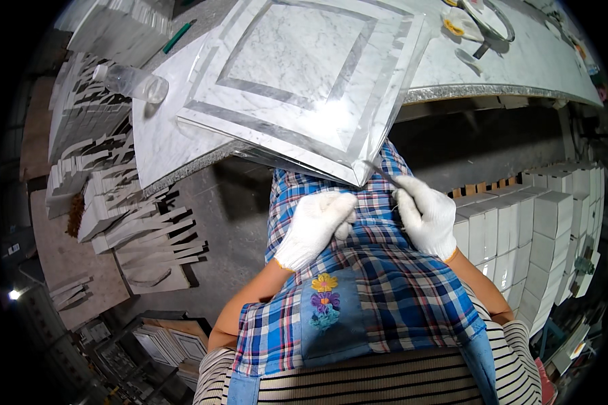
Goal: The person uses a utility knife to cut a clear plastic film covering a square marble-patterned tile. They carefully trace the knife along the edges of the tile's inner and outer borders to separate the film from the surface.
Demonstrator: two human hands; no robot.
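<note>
A square marble panel [297, 74], white with grey inlaid bands and a clear film over it, hangs over the edge of the stone table [520, 64], with one corner pointing at me. My right hand [425, 216], in a white glove, reaches up to just right of that corner and pinches a thin dark tool [387, 175] whose tip touches the film's edge. My left hand [315, 226], also gloved, is curled just below the corner against my blue plaid apron [378, 283]. Nothing shows in it.
A clear plastic bottle [132, 81] lies on a white slab at the left, with a green pen [178, 37] beyond it. Cut marble pieces [115, 202] are spread on the floor at left. Stacks of white tiles [547, 223] stand at right. Small tools [483, 30] lie on the far table.
</note>
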